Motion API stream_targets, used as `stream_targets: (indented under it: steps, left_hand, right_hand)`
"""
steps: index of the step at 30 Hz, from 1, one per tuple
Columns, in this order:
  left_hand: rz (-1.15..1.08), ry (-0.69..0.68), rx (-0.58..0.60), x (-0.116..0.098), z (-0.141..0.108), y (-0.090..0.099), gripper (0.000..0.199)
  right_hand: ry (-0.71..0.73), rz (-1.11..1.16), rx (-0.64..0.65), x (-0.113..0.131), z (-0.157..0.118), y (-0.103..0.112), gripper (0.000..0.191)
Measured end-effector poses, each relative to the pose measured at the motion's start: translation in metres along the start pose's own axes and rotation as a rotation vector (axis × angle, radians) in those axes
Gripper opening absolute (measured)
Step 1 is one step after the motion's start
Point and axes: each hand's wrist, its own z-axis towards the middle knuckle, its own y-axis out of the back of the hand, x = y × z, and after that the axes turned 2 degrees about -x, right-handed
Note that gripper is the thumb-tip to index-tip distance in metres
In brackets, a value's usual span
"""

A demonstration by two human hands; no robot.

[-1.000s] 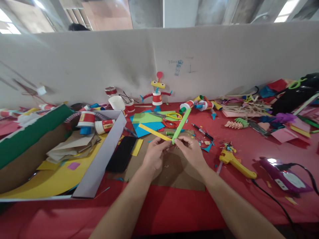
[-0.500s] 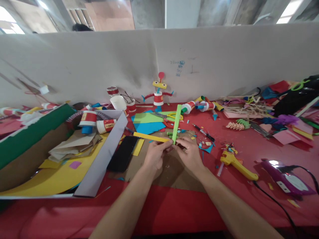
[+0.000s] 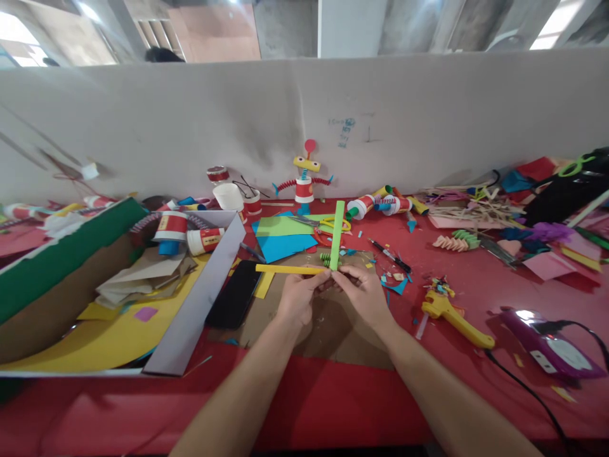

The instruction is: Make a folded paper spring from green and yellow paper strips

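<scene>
My left hand is closed in a pinch on a yellow paper strip, which reaches out to the left. Close against it, my right hand pinches the lower end of a green paper strip that stands up and away from me. The two strips meet at right angles between my fingertips; how they are joined there is hidden. Behind the fingers lies a small green folded paper spring. Below both hands is a brown cardboard sheet on the red table.
Left are a black phone and an open box of paper and cups. A paper-cup robot figure, scissors and a pen lie beyond. Right are a yellow glue gun and a purple corded device.
The yellow strip has swung from a slant to nearly level. The green strip stands slightly more upright, and both hands still pinch at the corner.
</scene>
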Motion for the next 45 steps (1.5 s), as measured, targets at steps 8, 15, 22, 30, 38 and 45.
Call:
stream_targets:
  steps: [8, 15, 22, 30, 38, 45]
  left_hand:
    - [-0.032, 0.004, 0.011, 0.001, -0.002, -0.002, 0.020]
    - [0.054, -0.050, 0.033, 0.000, -0.002, -0.003, 0.021]
    - [0.099, -0.087, 0.018, 0.000, -0.005, -0.005, 0.018]
    - [0.111, -0.079, 0.013, 0.003, -0.003, -0.002, 0.020]
    - [0.109, -0.047, -0.016, 0.004, -0.001, 0.000, 0.021]
    - [0.098, 0.030, 0.080, -0.007, -0.001, 0.001, 0.020]
  right_hand:
    - [-0.040, 0.083, -0.005, -0.001, 0.004, 0.001, 0.022]
    - [-0.110, 0.177, -0.023, -0.003, 0.003, -0.001, 0.022]
    - [-0.154, 0.225, -0.025, -0.003, 0.003, -0.002, 0.021]
    - [-0.173, 0.210, -0.058, -0.003, 0.003, -0.003, 0.023]
    - [-0.231, 0.340, -0.013, -0.002, 0.002, -0.004, 0.022]
    - [-0.255, 0.394, -0.016, 0.000, 0.005, 0.000, 0.016]
